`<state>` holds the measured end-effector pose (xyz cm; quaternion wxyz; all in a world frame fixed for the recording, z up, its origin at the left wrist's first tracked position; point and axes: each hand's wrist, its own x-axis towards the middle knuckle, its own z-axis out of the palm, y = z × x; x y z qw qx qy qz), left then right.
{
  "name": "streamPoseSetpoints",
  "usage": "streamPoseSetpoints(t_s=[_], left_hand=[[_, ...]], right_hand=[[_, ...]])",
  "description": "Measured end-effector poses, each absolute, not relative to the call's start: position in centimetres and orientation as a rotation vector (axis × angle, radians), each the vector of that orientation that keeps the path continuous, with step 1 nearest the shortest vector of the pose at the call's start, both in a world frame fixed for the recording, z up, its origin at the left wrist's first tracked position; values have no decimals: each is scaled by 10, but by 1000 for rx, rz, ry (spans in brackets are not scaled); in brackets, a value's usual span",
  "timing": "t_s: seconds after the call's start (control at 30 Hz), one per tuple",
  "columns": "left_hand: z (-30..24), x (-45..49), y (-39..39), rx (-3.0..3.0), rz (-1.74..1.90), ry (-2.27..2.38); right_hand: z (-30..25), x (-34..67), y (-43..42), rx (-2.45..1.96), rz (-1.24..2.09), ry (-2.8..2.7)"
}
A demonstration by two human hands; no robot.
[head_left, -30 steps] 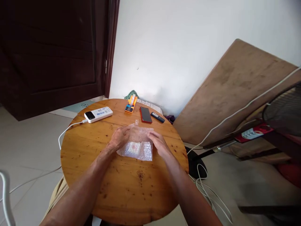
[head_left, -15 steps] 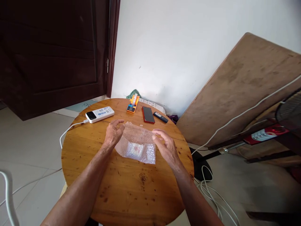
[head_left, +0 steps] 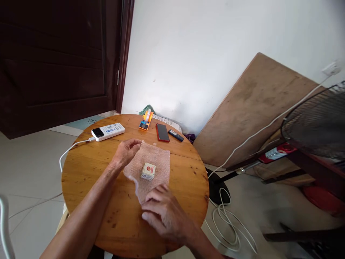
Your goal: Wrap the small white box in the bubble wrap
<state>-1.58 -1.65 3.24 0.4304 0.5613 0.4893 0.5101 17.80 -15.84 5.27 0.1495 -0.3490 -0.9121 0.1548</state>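
Right hand [head_left: 165, 214]: nearest, low over the near end of the bubble wrap [head_left: 161, 162], fingers half curled; can't tell if they grip the film. Box [head_left: 148, 171] sits on the wrap just beyond those fingers, not touched by either hand. Left hand [head_left: 126, 153] is farther out, up-left of the box, fingertips nearly together at the wrap's far left corner; pinch not confirmable. Main risk, my read: box slides or tips if the sheet gets tugged unevenly, since nothing holds it down. Wavy left edge could also spring out of line. Pose: right forearm in from lower right, back of hand up, fingers pointing left; left forearm long diagonal from lower left. Past the left hand on the table [head_left: 129, 230]: phone [head_left: 162, 132] to its right, tape dispenser [head_left: 146, 120] farthest.
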Motion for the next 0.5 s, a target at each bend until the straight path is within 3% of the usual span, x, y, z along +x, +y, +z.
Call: streamPoseSetpoints(t_s=[0.27,0.5], left_hand=[[50,-10,-52,2043,842,1200],[6,-6,-83,2138,671,1344]], right_hand=[[41,189,-158,-1164,648,-2205],[34,176,-100,-1439,388,-2132]])
